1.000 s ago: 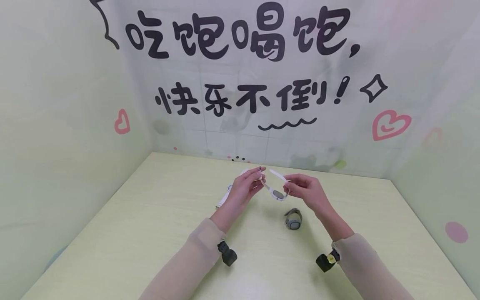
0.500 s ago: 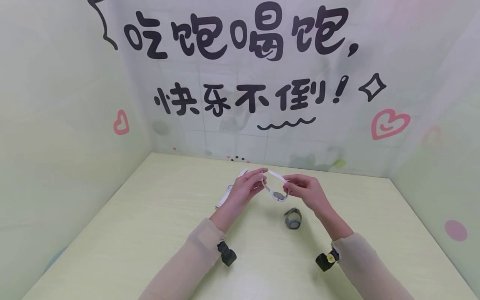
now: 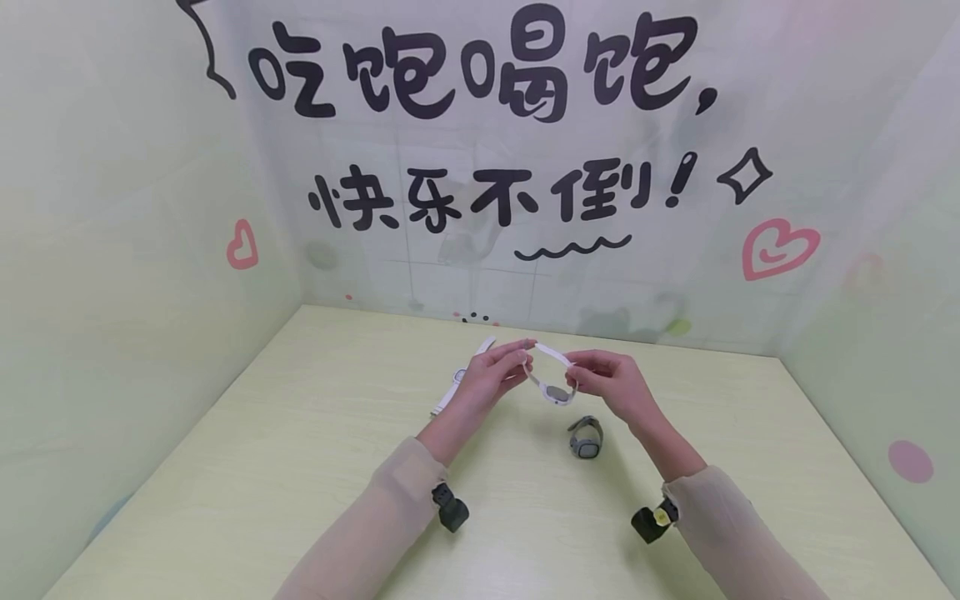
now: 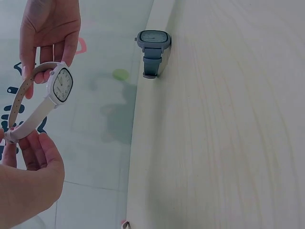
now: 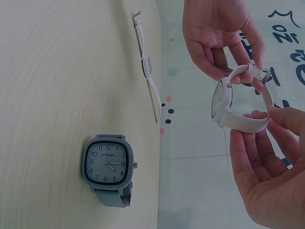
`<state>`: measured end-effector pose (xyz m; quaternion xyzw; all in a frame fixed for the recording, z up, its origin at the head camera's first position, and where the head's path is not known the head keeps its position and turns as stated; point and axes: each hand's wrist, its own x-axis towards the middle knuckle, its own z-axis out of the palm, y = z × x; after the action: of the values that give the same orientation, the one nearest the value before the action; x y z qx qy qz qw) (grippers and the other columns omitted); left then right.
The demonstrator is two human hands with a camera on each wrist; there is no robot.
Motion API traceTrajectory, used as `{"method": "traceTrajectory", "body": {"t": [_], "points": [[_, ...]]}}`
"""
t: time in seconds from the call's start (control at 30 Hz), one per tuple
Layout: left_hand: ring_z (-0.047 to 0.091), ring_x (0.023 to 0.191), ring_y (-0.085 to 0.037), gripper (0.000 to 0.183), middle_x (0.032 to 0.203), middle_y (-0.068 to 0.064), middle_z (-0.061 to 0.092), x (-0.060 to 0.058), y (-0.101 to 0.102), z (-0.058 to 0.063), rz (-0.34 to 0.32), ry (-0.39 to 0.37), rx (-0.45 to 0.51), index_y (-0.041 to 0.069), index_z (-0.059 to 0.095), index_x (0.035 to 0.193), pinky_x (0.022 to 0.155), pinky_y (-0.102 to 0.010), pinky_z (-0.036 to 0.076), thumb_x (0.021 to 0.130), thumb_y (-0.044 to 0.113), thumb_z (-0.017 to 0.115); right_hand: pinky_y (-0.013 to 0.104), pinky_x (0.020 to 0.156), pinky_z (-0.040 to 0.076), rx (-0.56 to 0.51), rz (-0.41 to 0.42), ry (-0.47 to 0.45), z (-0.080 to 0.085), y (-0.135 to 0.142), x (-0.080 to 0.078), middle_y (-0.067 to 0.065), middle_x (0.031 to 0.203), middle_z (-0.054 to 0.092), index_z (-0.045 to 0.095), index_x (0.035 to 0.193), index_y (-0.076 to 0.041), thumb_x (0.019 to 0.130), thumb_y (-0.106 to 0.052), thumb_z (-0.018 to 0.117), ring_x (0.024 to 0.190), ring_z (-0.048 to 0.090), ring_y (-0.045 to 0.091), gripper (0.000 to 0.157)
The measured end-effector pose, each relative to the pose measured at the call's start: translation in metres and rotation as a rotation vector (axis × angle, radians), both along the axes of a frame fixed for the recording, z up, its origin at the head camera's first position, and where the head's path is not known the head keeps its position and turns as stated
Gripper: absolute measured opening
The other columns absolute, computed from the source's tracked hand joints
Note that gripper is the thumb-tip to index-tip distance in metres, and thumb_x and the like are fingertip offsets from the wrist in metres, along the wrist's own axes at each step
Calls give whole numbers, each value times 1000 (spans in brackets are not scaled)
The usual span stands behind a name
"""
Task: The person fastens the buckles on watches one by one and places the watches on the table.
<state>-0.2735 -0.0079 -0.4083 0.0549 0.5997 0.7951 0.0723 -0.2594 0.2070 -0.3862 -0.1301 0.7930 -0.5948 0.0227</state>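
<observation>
A white wristwatch (image 3: 557, 395) is held up over the table, its strap bent into a loop and its face tilted downward in the head view. My left hand (image 3: 487, 375) pinches the buckle end; the metal buckle (image 5: 265, 74) shows in the right wrist view. On the other side, my right hand (image 3: 613, 382) grips the holed strap piece between thumb and fingers. The strap's tip lies close to the buckle in the left wrist view; whether it passes through, I cannot tell. A grey-blue wristwatch (image 3: 587, 448) stands on the table below the hands.
Another white wristwatch (image 5: 147, 65) lies stretched out on the table, partly behind my left hand in the head view. The pale wooden table (image 3: 300, 467) meets a printed cloth wall (image 3: 420, 283) at its back edge.
The holed strap's tip has come over to the left fingers, closing the gap at the top of the loop. Both hands stay nearly in place; the other watches have not moved.
</observation>
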Motion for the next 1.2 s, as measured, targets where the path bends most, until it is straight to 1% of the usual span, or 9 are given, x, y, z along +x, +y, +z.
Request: {"method": "traceTrajectory", "body": {"t": [0.17,0.37,0.43,0.57,0.7,0.9,1.0,1.1,1.2], "points": [[68,91,-6,34,96,6,72,-1,-1,-2,-6,9,-10,1,62,132,97,-28,55,100,12,59,24,82,60,6,5,0,1,-2,1,-2,88,72,63,124,10,96,-6,63,81,67,1,32],[67,89,-4,35,93,7,70,-1,0,-3,-10,8,-16,1,61,133,94,-25,56,100,11,58,24,83,60,23,6,-6,1,-2,1,3,92,73,63,124,9,96,-7,63,81,67,2,32],[67,88,-4,35,93,6,70,-1,0,-3,-9,7,-21,1,61,133,94,-25,56,100,11,58,24,83,60,29,10,-5,1,-2,1,8,95,74,63,124,9,97,-8,63,81,67,2,32],[67,93,-7,35,97,3,71,0,0,-4,-9,5,-37,1,61,133,97,-28,55,100,12,59,25,84,60,32,19,-3,0,-2,1,14,99,74,63,124,9,97,-8,63,82,67,2,32],[67,98,-10,36,105,-1,71,-1,0,-5,-26,4,-63,3,61,134,101,-31,54,100,14,59,27,85,60,36,21,-2,0,-2,1,19,102,73,63,124,9,97,-8,64,82,67,2,32],[66,101,-8,37,123,-10,68,-2,2,-7,-58,24,-119,5,60,135,103,-31,52,101,17,58,25,85,60,49,26,1,1,-1,3,14,102,74,63,125,8,97,-11,64,85,67,1,33],[66,103,-9,36,131,-16,64,-1,4,-7,-58,34,-138,4,60,134,102,-31,53,100,16,59,25,86,59,64,34,5,1,-1,3,9,100,74,64,125,6,98,-12,63,87,68,5,33],[66,104,-9,35,135,-17,63,1,5,-7,-61,23,-147,5,61,133,102,-30,53,99,15,60,25,87,59,77,46,12,1,-1,4,4,98,74,64,125,5,98,-14,63,88,69,5,33],[66,103,-9,36,135,-16,63,1,6,-7,-69,23,-159,5,61,133,101,-30,53,99,15,61,26,87,59,85,53,15,0,-2,4,2,97,74,65,125,4,98,-14,63,88,68,6,33]]}}
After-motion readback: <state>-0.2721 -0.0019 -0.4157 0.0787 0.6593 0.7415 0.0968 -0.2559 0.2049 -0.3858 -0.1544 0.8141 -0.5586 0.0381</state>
